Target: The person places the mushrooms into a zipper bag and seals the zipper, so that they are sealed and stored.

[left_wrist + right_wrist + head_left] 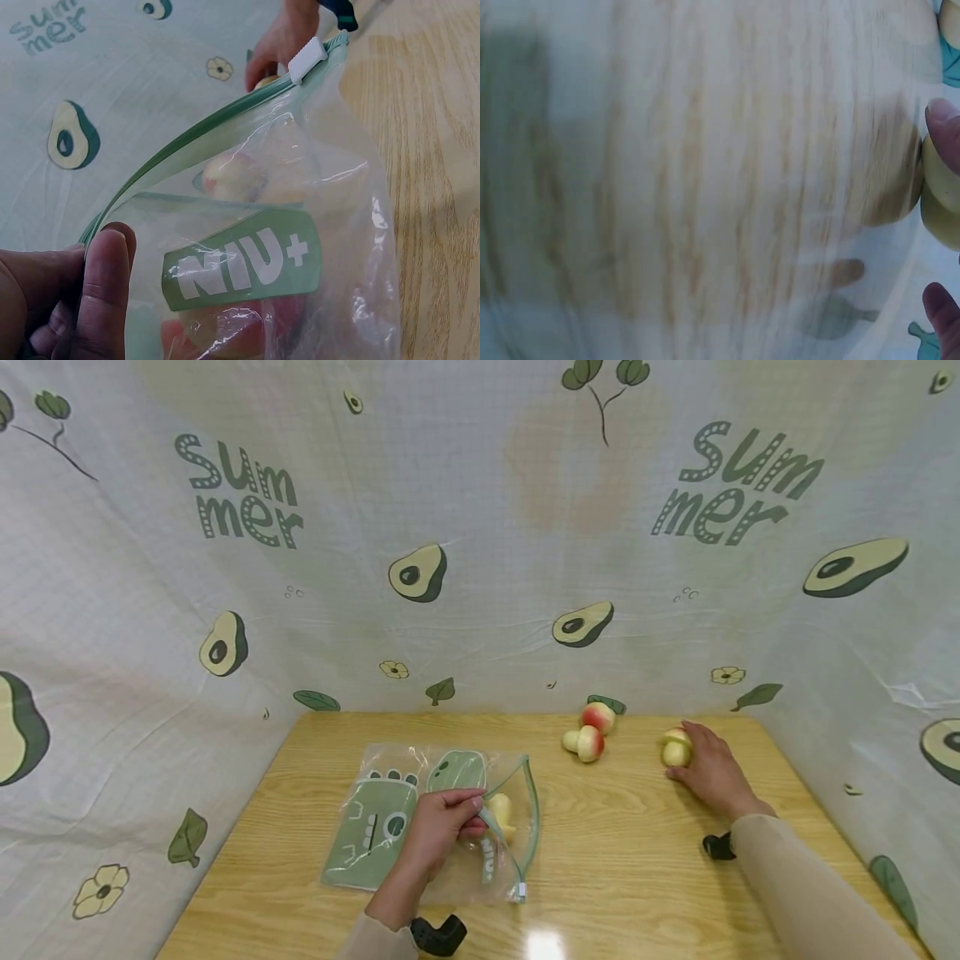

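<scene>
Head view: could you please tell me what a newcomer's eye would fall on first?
Probably the avocado-printed cloth filling the background. Next, the clear zip bag left of centre on the table, its edge pinched by the left hand. Farther right, the right hand touches a yellowish mushroom-shaped piece.

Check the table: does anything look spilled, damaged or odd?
Nothing stands out: no spill or damage shows. The left hand pinches the bag by its open edge, and one mushroom simply lies on its side.

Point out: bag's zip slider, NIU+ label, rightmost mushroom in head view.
Zip slider [307, 60]: left wrist view, middle of white body.
NIU+ label [241, 261]: left wrist view, middle of printed face.
Rightmost mushroom [677, 753]: head view, pale stem.
</scene>
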The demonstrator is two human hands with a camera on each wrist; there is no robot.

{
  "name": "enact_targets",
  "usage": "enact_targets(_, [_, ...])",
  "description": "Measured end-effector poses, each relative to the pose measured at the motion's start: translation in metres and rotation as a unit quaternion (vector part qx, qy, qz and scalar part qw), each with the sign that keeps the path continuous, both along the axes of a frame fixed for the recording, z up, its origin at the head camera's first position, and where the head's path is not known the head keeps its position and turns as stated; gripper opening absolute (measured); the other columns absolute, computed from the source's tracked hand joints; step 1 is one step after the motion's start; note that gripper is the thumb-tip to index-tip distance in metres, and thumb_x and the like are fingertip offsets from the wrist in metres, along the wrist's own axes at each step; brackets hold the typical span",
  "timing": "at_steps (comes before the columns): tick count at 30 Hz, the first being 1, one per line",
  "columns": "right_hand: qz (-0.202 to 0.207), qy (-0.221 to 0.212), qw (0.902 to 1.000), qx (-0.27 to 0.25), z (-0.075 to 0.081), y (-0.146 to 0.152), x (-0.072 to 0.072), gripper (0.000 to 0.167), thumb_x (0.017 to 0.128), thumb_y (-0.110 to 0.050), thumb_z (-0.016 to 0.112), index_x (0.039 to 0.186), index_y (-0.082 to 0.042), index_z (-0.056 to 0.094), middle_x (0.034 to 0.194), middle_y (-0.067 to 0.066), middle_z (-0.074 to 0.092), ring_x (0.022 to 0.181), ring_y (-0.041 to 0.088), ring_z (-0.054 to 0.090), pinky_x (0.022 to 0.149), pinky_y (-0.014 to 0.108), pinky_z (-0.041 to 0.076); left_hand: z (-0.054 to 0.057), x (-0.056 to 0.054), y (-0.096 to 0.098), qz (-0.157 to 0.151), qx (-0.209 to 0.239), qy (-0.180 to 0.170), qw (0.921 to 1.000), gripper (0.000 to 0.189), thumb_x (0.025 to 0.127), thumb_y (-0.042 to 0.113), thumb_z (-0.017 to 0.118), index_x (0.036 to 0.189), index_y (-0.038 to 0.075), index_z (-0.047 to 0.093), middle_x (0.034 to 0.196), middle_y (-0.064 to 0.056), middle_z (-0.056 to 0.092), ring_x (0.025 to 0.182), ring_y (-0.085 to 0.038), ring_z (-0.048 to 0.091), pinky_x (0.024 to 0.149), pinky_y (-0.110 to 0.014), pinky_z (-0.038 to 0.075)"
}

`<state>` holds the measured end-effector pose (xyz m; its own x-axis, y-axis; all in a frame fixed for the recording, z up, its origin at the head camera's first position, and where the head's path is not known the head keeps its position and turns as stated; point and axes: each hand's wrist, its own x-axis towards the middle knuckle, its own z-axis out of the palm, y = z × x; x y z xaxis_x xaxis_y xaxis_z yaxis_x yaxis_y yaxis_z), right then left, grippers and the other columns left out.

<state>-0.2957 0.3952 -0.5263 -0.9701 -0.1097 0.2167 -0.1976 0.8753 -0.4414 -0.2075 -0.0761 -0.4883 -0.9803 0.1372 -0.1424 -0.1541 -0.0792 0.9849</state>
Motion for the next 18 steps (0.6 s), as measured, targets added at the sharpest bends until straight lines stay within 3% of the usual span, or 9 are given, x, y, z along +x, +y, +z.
enact_targets(8, [-0.005,-0.015,0.9999,0.003,-0.0017,0.0021,0.0008,0.095,0.092,-0.02,0.083,0.157,0.015,0.024,0.151,0.045,0.033,0.133,0.066,0.033,0.108,0.079,0.033,-0.0003,0.0001,0.0006,0.0,-0.009,-0.002,1.0,0.028,0.104,0.006,0.067,0.127,-0.009,0.071,0.087,-0.007,0.075,0.073,-0.01,0.072,0.07,-0.024,0.066])
enact_targets(18, [-0.02,0.02,0.9996,-0.006,-0.0051,-0.0043,-0.0014,0.089,0.09,-0.019,0.085,0.151,0.016,0.032,0.145,0.045,0.039,0.126,0.064,0.04,0.105,0.075,0.037,-0.0008,-0.0004,0.0018,0.002,-0.009,-0.001,1.0,0.027,0.104,0.004,0.066,0.126,-0.011,0.071,0.084,-0.006,0.075,0.071,-0.01,0.072,0.069,-0.024,0.066])
